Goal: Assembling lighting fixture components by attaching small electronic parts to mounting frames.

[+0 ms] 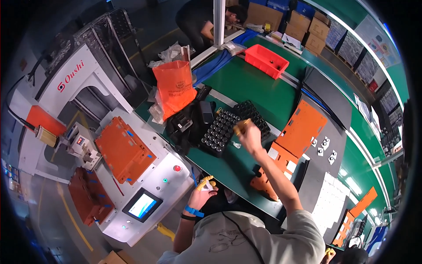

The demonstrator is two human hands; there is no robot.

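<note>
My right hand (249,137), with yellow finger covers on its fingertips, reaches over a black tray (220,131) with rows of small round black parts. Its fingers are drawn together at the edge between this tray and a second black tray (255,115) behind it; whatever they pinch is hidden. A small clear plastic piece (236,144) lies just below that hand. Near the front edge of the bench, my left hand (205,192) is closed around a small white piece (206,186), also with yellow finger covers and a blue wristband.
On the left stands a white machine (160,187) with a screen and orange fixture plates (125,149). An orange bag (173,90) sits behind the trays. Orange plates (303,125), white cards with black parts (324,143) and a red bin (266,61) lie rightward. A person (198,22) bends at the back.
</note>
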